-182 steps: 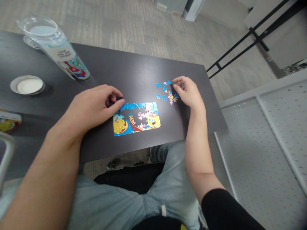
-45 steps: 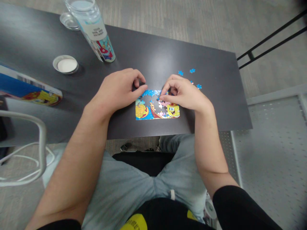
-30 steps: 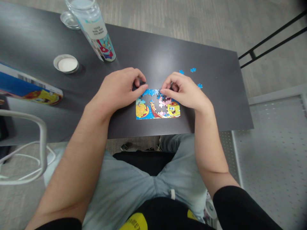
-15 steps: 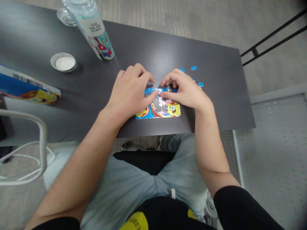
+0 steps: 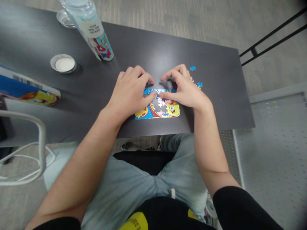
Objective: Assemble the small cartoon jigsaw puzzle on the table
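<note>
A partly assembled jigsaw puzzle point(image 5: 173, 110) with a yellow cartoon character and a burger lies on the dark table; a gap shows in its middle. My left hand point(image 5: 129, 91) covers its left part, thumb tip on the upper middle pieces, fingers arched apart beyond the top edge. My right hand point(image 5: 185, 86) rests over the upper right, its thumb on the pieces beside the left thumb. Its index finger is raised away from the thumb, with nothing seen between them. Loose blue puzzle pieces point(image 5: 193, 68) lie past the right hand, which hides some of the others.
A clear printed canister point(image 5: 96, 36) stands at the back left of the table point(image 5: 223, 95), near a round lid point(image 5: 63, 63) and a clear cap point(image 5: 65, 19). Another printed canister point(image 5: 28, 86) lies at the left. A white curved metal frame point(image 5: 42, 137) is nearer me.
My right hand has let go of a blue puzzle piece at the puzzle's upper middle, and its fingers have spread. My left hand has moved right, bringing its thumb onto the pieces.
</note>
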`<state>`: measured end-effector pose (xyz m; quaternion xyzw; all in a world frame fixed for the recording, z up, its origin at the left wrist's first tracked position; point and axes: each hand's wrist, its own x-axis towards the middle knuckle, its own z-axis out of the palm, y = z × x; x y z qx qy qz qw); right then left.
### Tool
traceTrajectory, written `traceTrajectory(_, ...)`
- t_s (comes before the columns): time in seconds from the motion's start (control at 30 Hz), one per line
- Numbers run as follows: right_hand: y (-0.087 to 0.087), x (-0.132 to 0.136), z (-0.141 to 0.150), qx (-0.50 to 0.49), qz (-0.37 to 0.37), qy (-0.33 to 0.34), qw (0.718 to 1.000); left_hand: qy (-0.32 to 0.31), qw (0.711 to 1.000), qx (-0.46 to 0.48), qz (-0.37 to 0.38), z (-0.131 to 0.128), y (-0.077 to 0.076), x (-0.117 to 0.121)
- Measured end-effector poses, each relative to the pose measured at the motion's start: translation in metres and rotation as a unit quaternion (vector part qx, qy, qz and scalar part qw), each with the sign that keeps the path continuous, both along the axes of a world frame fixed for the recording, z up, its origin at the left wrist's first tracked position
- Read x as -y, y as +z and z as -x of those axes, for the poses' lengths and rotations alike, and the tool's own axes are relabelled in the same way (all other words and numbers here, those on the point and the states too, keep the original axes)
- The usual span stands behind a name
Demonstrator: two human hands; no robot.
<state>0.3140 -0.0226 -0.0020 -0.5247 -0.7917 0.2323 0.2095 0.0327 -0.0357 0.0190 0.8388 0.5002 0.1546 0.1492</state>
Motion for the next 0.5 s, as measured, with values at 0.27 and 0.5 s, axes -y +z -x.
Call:
traceTrajectory(0.27, 0.004, 0.002, -0.002, -0.016, -0.012, -0.04, 0.999, -0.026, 0.999, 0.024, -0.004, 0.001, -0.005, -0.003)
traceTrajectory(0.5, 0.003, 0.003, -0.001, -0.009, -0.004, -0.012, 1.0, -0.029, 0.999, 0.027, 0.013, -0.009, -0.002, 0.002)
